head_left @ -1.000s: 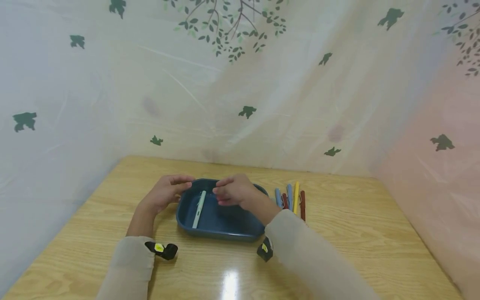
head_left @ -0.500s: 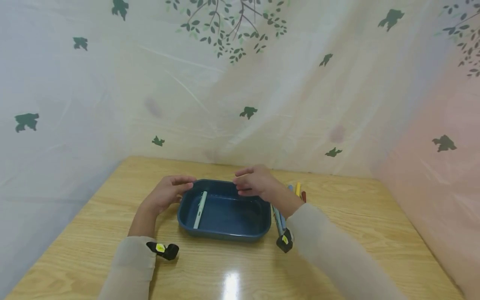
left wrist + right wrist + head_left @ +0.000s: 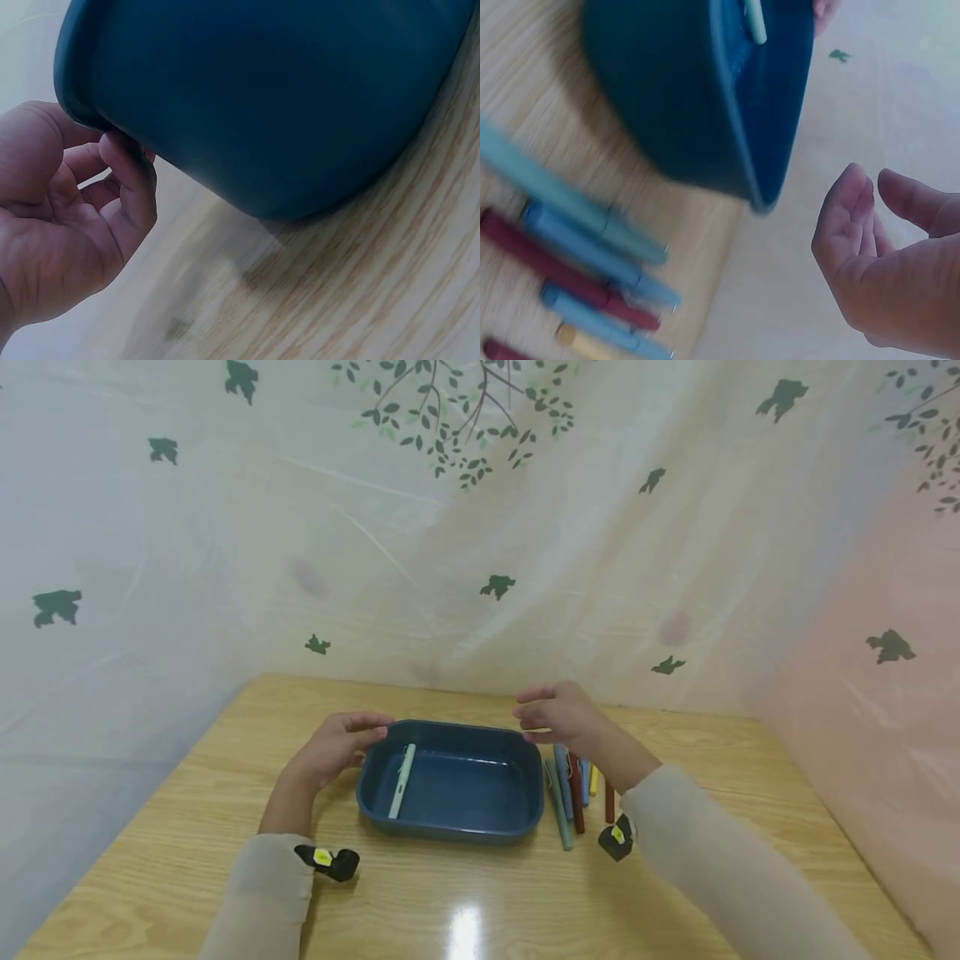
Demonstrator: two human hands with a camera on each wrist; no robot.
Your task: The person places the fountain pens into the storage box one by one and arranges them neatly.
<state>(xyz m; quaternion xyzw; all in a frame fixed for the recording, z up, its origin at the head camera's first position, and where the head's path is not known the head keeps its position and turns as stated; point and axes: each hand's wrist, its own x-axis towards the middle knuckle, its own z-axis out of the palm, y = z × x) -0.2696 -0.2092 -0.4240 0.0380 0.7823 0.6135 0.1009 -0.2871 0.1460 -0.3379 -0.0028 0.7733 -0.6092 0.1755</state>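
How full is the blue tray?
Nearly empty: in the head view, only one pale green pen lies inside the blue tray, near its left end; bare floor shows across the rest.

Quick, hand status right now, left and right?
Left hand: closed on the blue tray, gripping it at the rim.
Right hand: open, relaxed, holding nothing.

The right fingers [image 3: 838, 208], loosely bent, hang near a blue tray [image 3: 652, 90]; 6 pens [image 3: 592, 251] lie beside it.
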